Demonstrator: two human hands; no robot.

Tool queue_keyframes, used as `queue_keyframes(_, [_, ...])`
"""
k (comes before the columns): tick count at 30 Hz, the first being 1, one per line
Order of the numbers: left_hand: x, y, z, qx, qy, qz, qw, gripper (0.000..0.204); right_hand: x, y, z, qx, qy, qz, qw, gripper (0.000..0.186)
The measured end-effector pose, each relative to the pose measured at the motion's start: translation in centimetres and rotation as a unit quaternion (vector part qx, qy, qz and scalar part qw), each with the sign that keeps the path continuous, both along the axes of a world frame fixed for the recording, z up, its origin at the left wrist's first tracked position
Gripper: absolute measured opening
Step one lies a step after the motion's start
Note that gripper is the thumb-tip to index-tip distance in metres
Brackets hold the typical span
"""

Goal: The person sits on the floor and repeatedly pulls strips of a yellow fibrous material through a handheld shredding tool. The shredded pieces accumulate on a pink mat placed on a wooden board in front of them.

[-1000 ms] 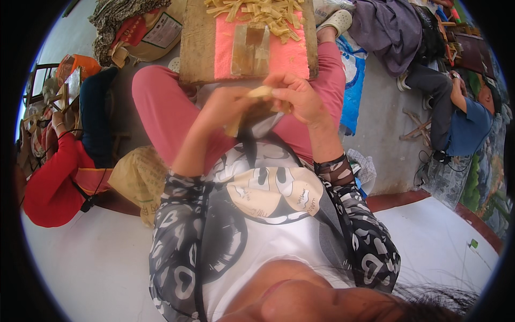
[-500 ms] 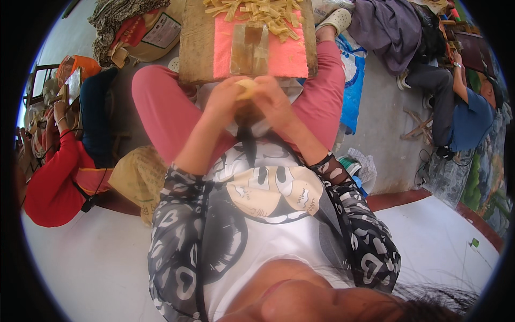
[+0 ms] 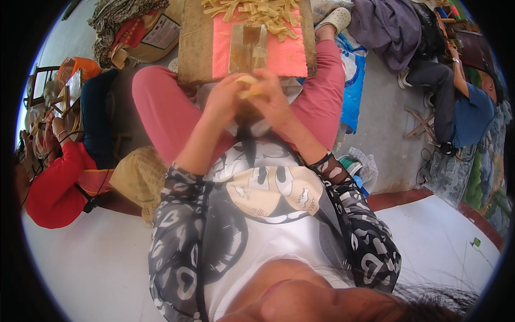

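Close to my body, just off the near edge of the wooden board, my left hand (image 3: pixel 225 97) and my right hand (image 3: pixel 270 98) meet around a pale yellow strip (image 3: pixel 250 92). The strip is bent into a loop between my fingertips. Both hands are closed on it, and the fingers partly cover its ends. Beyond them lies a flat rectangular block wrapped in clear and brown tape (image 3: pixel 249 49), resting on a pink cloth (image 3: pixel 288 60). Many similar loose yellowish strips (image 3: pixel 263 15) are heaped at the cloth's far end.
The worn wooden board (image 3: pixel 196 45) stands between my knees. A blue-and-white bag (image 3: pixel 351 91) lies right of my leg, a tan sack (image 3: pixel 140 180) at lower left. One person in red (image 3: pixel 59 185) sits left; another in a blue shirt (image 3: pixel 473 115) works at right, near a wooden stool (image 3: pixel 421 124).
My right hand's fingers have lifted and shifted slightly toward the board. The strip now shows more as a loop between both hands.
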State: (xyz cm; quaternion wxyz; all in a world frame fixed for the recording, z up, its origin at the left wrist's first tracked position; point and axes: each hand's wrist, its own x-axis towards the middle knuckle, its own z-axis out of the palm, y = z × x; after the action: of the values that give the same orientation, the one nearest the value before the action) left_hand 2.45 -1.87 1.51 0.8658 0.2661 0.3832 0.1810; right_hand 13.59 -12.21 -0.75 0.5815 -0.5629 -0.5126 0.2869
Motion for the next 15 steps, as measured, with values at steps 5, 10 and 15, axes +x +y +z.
queue_keyframes(5, [-0.5,1.0,-0.2,0.23,0.077,-0.08,0.967,0.022,1.0,-0.5,2.2,-0.137,0.339,0.0,0.931,0.021])
queue_keyframes(10, [-0.8,0.4,0.3,0.515,0.033,-0.092,0.852,0.018,1.8,-0.6,2.8,-0.134,0.566,0.051,0.812,0.019])
queue_keyframes(15, [-0.8,-0.1,2.0,0.543,-0.013,-0.196,0.817,0.022,2.8,-0.5,1.7,-0.201,0.599,0.122,0.765,0.019])
